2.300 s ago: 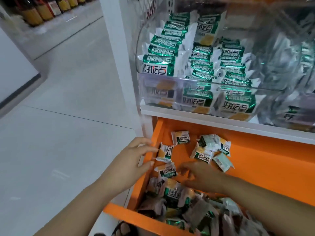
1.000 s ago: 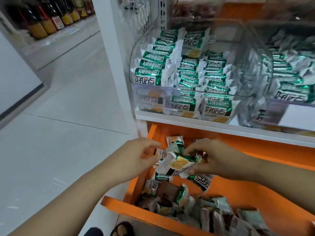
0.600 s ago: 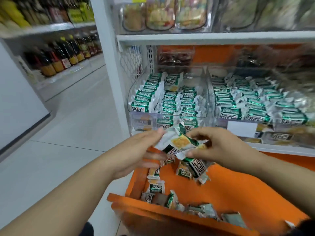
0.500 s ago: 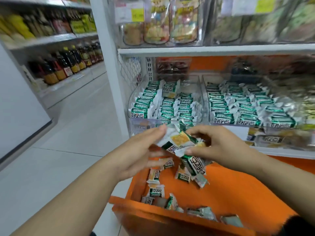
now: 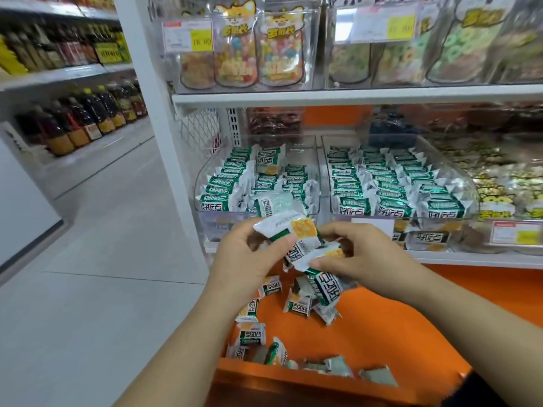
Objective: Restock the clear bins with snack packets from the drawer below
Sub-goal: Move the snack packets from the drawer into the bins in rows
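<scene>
1. Now both closed: left grip (image 5: 244, 259) and right grip (image 5: 358, 254) pinch a handful of snack packets (image 5: 302, 230) above the drawer (image 5: 382, 333), just before the clear bin (image 5: 216, 223).
2. Likely light, crinkly, slippery; I'd pinch sealed ends.

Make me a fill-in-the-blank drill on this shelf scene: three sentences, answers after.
1. The left hand and the right hand each hold snack ___.
2. Loose packets lie in the open drawer, whose colour is ___.
3. The left bin and the right bin hold rows of wrappers in white and ___.

Answers: packets; orange; green
</scene>
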`<state>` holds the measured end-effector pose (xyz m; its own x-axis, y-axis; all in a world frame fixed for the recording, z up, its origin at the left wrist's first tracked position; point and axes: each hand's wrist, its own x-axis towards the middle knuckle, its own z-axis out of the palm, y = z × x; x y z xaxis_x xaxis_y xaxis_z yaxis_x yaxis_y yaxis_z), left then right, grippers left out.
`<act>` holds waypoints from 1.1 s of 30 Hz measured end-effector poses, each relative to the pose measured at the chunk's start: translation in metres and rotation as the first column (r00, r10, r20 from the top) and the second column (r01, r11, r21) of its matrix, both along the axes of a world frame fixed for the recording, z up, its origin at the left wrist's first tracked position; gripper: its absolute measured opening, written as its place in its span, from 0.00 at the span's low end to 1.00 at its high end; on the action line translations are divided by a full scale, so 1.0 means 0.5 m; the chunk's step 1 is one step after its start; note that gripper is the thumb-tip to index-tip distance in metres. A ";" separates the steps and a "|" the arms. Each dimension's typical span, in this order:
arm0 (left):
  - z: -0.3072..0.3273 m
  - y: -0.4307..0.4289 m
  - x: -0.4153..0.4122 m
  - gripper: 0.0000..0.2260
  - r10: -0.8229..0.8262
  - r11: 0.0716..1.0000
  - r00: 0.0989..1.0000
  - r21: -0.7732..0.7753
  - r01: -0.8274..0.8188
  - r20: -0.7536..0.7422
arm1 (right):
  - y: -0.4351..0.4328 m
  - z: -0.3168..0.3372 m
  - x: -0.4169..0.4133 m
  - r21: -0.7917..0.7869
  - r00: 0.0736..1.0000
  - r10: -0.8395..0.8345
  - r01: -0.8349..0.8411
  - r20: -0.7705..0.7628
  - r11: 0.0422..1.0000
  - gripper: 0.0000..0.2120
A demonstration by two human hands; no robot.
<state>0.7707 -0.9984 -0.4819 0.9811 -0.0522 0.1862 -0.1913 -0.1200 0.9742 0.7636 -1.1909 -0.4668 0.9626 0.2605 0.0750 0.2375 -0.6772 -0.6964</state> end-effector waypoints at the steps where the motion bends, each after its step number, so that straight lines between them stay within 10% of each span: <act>1: -0.001 0.004 0.008 0.10 0.039 0.992 0.998 0.117 -0.045 0.051 | -0.006 0.000 0.003 -0.031 1.000 0.003 -0.003 0.013 1.000 0.19; 6: -0.018 0.031 0.035 0.13 0.075 0.873 0.993 0.474 -0.111 0.093 | -0.032 0.023 0.016 0.068 0.980 -0.147 0.139 0.134 0.988 0.11; 12: -0.027 0.022 0.032 0.08 -0.056 0.910 0.998 0.411 0.060 -0.022 | -0.006 0.035 0.011 0.194 0.986 -0.132 0.110 0.104 0.975 0.15; 33: -0.011 0.016 0.001 0.10 -0.211 0.873 0.974 0.432 0.228 -0.087 | 0.016 0.024 -0.012 -0.253 0.973 0.228 -0.230 -0.039 0.940 0.36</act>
<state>0.7713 -0.9906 -0.4873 0.9406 -0.3344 0.0593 -0.2283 -0.4935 0.8392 0.7576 -1.1831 -0.4546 0.8749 0.4834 -0.0309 0.4018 -0.7598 -0.5111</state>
